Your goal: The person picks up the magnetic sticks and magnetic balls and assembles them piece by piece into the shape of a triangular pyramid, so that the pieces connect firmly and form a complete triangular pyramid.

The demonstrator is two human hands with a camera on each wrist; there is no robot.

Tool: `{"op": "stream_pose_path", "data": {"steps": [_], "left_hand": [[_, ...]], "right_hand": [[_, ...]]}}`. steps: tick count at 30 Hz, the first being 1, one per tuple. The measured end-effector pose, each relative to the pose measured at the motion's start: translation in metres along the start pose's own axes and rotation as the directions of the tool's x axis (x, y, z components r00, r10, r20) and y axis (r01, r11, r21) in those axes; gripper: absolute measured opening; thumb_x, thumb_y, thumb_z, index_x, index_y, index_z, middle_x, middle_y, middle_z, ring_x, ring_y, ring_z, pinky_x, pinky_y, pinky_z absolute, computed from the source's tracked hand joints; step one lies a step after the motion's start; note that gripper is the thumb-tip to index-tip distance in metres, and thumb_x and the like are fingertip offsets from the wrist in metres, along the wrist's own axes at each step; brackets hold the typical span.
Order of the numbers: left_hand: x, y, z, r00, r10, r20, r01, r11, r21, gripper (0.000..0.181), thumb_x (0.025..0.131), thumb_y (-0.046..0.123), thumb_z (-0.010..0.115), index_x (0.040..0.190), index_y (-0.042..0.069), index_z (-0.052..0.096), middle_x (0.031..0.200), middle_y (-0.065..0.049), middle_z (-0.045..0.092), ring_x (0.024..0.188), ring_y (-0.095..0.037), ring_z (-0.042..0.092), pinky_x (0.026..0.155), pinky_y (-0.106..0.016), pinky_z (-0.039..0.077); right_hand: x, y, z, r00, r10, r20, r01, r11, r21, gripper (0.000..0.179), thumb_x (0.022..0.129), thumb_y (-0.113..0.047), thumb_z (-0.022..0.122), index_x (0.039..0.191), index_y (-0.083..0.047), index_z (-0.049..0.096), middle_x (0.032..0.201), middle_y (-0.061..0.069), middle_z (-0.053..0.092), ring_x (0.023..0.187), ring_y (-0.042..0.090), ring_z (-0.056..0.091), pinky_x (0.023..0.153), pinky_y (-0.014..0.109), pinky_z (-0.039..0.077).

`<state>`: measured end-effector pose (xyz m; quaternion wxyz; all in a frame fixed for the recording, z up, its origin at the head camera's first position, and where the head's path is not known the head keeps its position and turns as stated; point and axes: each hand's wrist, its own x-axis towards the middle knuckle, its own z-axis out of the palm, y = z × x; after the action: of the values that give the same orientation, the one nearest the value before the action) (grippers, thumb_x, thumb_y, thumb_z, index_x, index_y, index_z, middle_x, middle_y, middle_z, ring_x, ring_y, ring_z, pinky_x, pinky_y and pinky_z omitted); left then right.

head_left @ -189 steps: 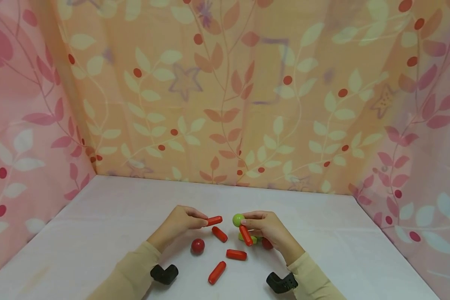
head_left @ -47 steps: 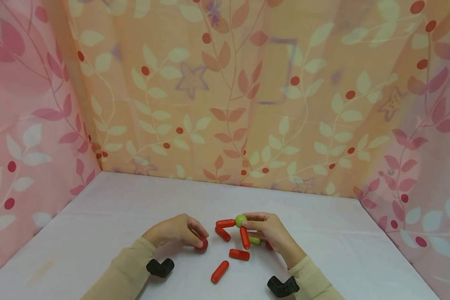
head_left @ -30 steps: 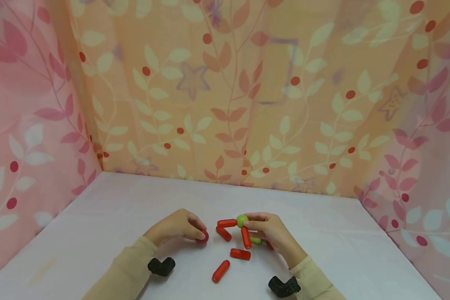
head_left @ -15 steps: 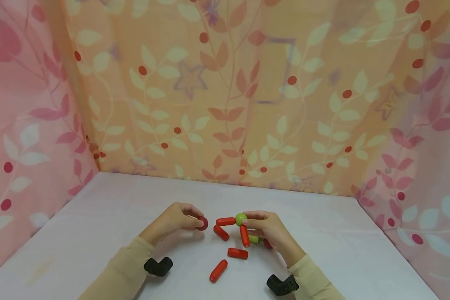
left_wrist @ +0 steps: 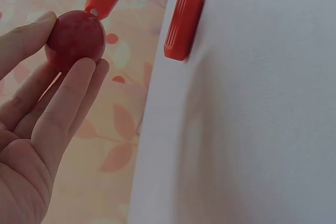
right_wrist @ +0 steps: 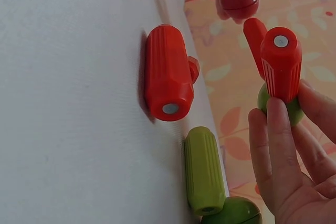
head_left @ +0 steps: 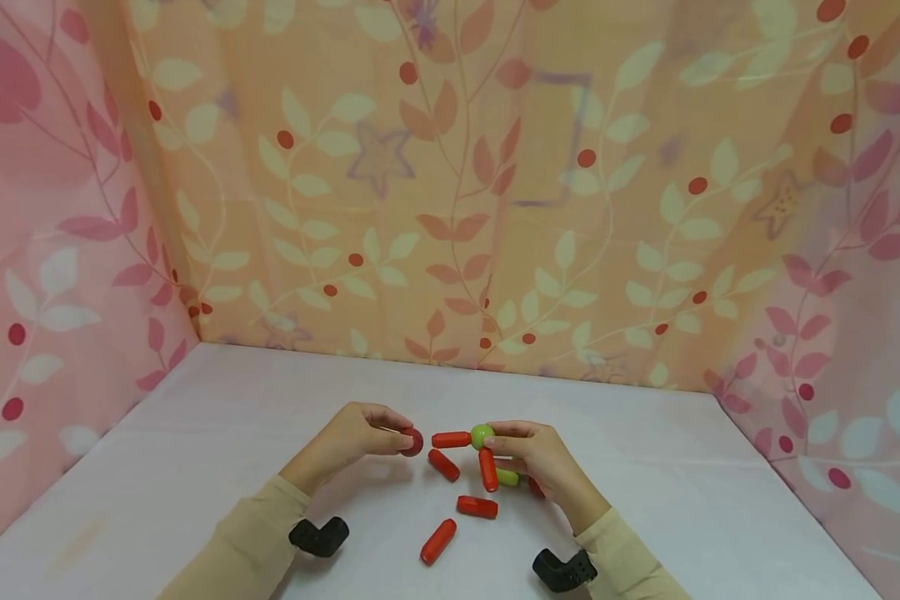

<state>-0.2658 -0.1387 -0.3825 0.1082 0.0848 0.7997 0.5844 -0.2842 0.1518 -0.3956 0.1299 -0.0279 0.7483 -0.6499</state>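
My left hand (head_left: 356,442) pinches a glossy red ball (left_wrist: 76,40) between thumb and fingertips, above the table. A small gap parts the ball from the free end of a red rod (head_left: 451,439). That rod sticks out leftward from a green ball (head_left: 482,436), which my right hand (head_left: 543,458) holds between thumb and fingers. A second red rod (right_wrist: 282,66) is joined to the same green ball and points down and toward me. Its free end shows a round silvery disc. Both hands are off the table, over loose pieces.
Loose red rods (head_left: 443,465) lie on the white table (head_left: 285,392), in the middle and toward me. Under my right hand are a yellow-green rod (right_wrist: 203,169), another green ball (right_wrist: 233,212) and a partly hidden red ball (head_left: 536,487). Patterned cloth (head_left: 450,167) surrounds the table.
The red rod earlier in my left hand is now joined to the green ball. My left hand has lifted the red ball from the table toward that rod's end. My right hand has barely moved.
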Motion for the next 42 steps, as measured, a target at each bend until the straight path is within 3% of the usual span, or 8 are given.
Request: {"op": "stream_pose_path", "data": {"steps": [4, 17, 27, 38, 42], "left_hand": [[-0.001, 0.001, 0.002, 1.000, -0.001, -0.015, 0.001, 1.000, -0.011, 0.035, 0.084, 0.028, 0.079, 0.112, 0.008, 0.072, 0.101, -0.004, 0.075, 0.092, -0.016, 0.070, 0.089, -0.036, 0.053], [-0.001, 0.001, 0.005, 0.999, 0.028, 0.033, -0.028, 1.000, -0.014, 0.033, 0.086, 0.029, 0.078, 0.113, 0.010, 0.073, 0.099, -0.003, 0.077, 0.096, -0.016, 0.070, 0.093, -0.038, 0.050], [0.001, 0.000, 0.009, 1.000, 0.017, 0.010, -0.017, 1.000, -0.001, 0.039, 0.084, 0.024, 0.080, 0.118, 0.009, 0.070, 0.108, -0.003, 0.074, 0.100, -0.015, 0.067, 0.092, -0.037, 0.052], [0.001, -0.001, 0.011, 0.999, 0.012, -0.031, -0.012, 1.000, -0.003, 0.044, 0.085, 0.024, 0.079, 0.125, 0.010, 0.068, 0.116, -0.003, 0.073, 0.107, -0.016, 0.064, 0.098, -0.040, 0.051], [0.001, 0.000, 0.012, 1.000, 0.013, -0.013, -0.014, 1.000, -0.023, 0.046, 0.086, 0.025, 0.078, 0.127, 0.008, 0.066, 0.115, -0.006, 0.073, 0.108, -0.017, 0.066, 0.100, -0.044, 0.050]], "right_hand": [[-0.001, -0.001, -0.001, 1.000, -0.008, 0.015, 0.008, 1.000, 0.003, 0.046, 0.089, -0.023, 0.075, 0.127, 0.000, 0.065, 0.119, 0.011, 0.071, 0.098, 0.020, 0.073, 0.087, 0.037, 0.059], [-0.004, -0.006, 0.001, 0.999, -0.016, 0.029, 0.017, 1.000, -0.027, 0.043, 0.091, -0.022, 0.073, 0.127, 0.001, 0.065, 0.119, 0.011, 0.070, 0.098, 0.021, 0.073, 0.088, 0.040, 0.059], [-0.005, -0.007, 0.002, 1.000, -0.006, 0.007, 0.006, 1.000, -0.014, 0.043, 0.089, -0.022, 0.074, 0.126, 0.000, 0.065, 0.118, 0.010, 0.071, 0.097, 0.020, 0.072, 0.088, 0.039, 0.059], [-0.006, -0.008, -0.004, 0.998, -0.003, 0.057, 0.005, 0.999, -0.043, 0.039, 0.089, -0.019, 0.075, 0.119, 0.003, 0.065, 0.110, 0.008, 0.073, 0.098, 0.020, 0.073, 0.093, 0.039, 0.056], [-0.007, -0.010, -0.004, 0.999, 0.007, 0.052, -0.005, 0.999, -0.050, 0.039, 0.089, -0.019, 0.075, 0.119, 0.003, 0.065, 0.110, 0.008, 0.073, 0.097, 0.019, 0.074, 0.093, 0.038, 0.056]]}}
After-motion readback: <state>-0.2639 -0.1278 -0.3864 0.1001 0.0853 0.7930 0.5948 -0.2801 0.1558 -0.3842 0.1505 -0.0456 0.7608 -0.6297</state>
